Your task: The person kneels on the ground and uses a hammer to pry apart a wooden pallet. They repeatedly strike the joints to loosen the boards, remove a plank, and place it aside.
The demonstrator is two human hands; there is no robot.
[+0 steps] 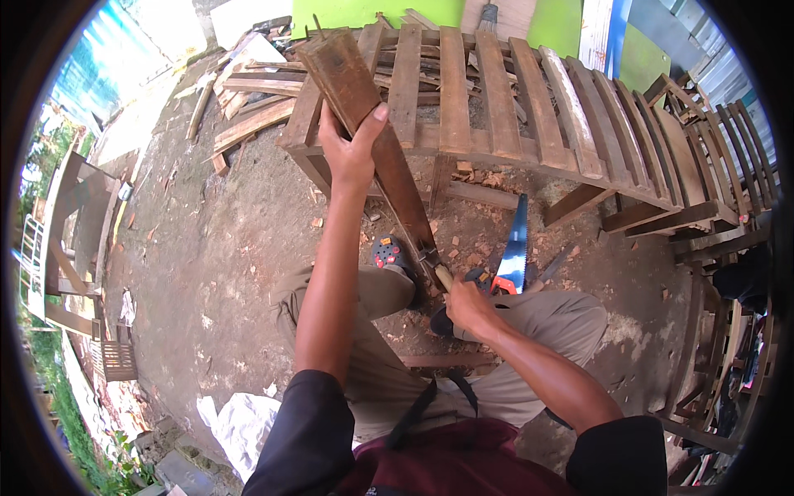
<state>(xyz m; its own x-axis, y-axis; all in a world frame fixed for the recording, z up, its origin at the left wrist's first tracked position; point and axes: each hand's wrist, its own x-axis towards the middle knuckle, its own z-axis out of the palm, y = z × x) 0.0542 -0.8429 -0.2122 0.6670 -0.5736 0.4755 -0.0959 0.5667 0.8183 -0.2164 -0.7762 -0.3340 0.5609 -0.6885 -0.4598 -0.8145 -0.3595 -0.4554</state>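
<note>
My left hand (351, 147) is wrapped round a long dark brown wooden board (395, 178), held slanted in front of me. Thin metal points, like nails, stick out of its far end; the near end comes down between my knees. Closed on a pale wooden handle, my right hand (470, 306) grips what looks like a hammer (445, 277). Its small dark metal head lies against the lower part of the board. To the right of that hand, a handsaw (514, 248) with an orange and black handle lies on the ground, blade pointing away.
A slatted wooden bench (447, 91) stretches across the far side to the right. Scrap wood (263, 95) is heaped at the far left. Wood chips lie around my feet. A white cloth (240, 426) is at the near left, and more wooden furniture (711, 140) stands at the right.
</note>
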